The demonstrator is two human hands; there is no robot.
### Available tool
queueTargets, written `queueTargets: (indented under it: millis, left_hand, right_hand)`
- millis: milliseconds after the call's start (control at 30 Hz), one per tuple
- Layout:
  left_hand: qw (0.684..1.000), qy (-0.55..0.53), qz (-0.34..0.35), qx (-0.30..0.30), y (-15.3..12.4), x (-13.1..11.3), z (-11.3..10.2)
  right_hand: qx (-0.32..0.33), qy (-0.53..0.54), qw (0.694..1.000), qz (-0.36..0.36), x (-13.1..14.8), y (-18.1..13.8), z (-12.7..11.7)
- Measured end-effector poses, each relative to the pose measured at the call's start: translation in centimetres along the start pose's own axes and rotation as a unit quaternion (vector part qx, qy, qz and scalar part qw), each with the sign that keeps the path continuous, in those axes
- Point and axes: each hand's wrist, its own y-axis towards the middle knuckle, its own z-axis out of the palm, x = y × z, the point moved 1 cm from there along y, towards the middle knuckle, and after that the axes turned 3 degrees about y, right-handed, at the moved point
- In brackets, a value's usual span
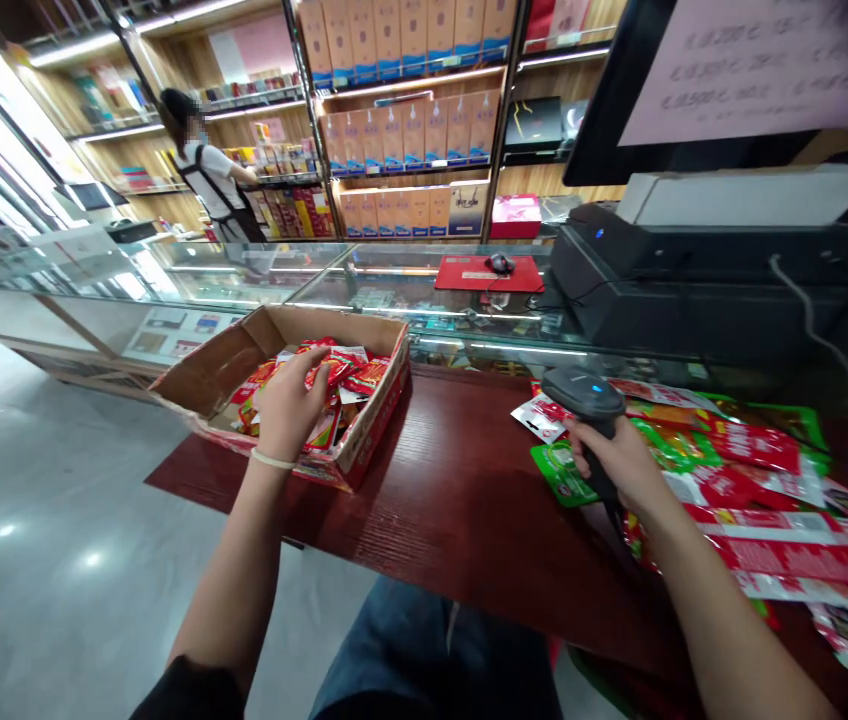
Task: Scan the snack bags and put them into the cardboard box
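My left hand [290, 402] is over an opened cardboard box [383, 400] of small red snack packets [368, 375]. Its thumb and index finger are apart, with nothing visible between them; the other fingers are partly hidden. Whether it touches the packets I cannot tell. A black handheld barcode scanner [585, 398] is gripped in my right hand [623, 460], its head pointing left and away from me. Beneath and beside that hand lies a spread pile of red, white and green snack bags [761, 485], with a green packet [563, 475] at its left edge.
The dark red wooden tabletop [461, 490] adjoins a glass display counter [334, 270]. On the glass are a red mat [461, 272] and a computer mouse [500, 264]. A checkout machine [664, 270] stands behind the bags. Another person [218, 185] stands by the back shelves.
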Motion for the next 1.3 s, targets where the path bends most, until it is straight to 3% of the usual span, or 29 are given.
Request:
queueTargets:
  millis: [167, 267, 367, 533, 667, 767, 900, 1167, 1300]
  left_hand:
    - [0.997, -0.053, 0.056, 0.019, -0.6, -5.7, -0.7]
    - [0.984, -0.124, 0.104, 0.071, -1.0, -10.4, 1.1]
    - [0.959, -0.194, 0.151, 0.141, -1.8, -14.8, 5.5]
    - [0.907, -0.247, 0.199, 0.277, -4.5, -21.4, 15.0]
    - [0.884, -0.228, 0.254, 0.321, -7.1, -25.0, 19.9]
    - [0.885, -0.2, 0.289, 0.307, -9.0, -26.3, 21.4]
    - [0.908, -0.163, 0.273, 0.273, -10.6, -26.4, 21.9]
    - [0.897, -0.053, 0.283, 0.335, -9.8, -27.0, 20.7]
    - [0.899, -0.062, 0.283, 0.33, -9.2, -26.2, 20.1]
  right_hand:
    - [-0.036, 0.03, 0.999, -0.012, 0.9, -0.1, -1.6]
    - [-0.056, 0.062, 0.996, -0.015, 1.4, -0.1, -3.3]
    - [-0.072, 0.076, 0.995, 0.008, 1.7, 0.0, -4.9]
    - [-0.103, 0.085, 0.991, 0.0, 1.6, 0.1, -7.4]
    - [-0.145, 0.087, 0.985, -0.024, 1.7, -0.1, -9.6]
    - [-0.178, 0.098, 0.979, -0.028, 2.0, -0.3, -10.9]
    - [-0.195, 0.122, 0.973, -0.025, 2.3, -0.5, -11.7]
    - [-0.181, 0.136, 0.973, -0.048, 2.1, -0.4, -11.1]
    - [-0.181, 0.132, 0.974, -0.041, 2.1, -0.4, -10.6]
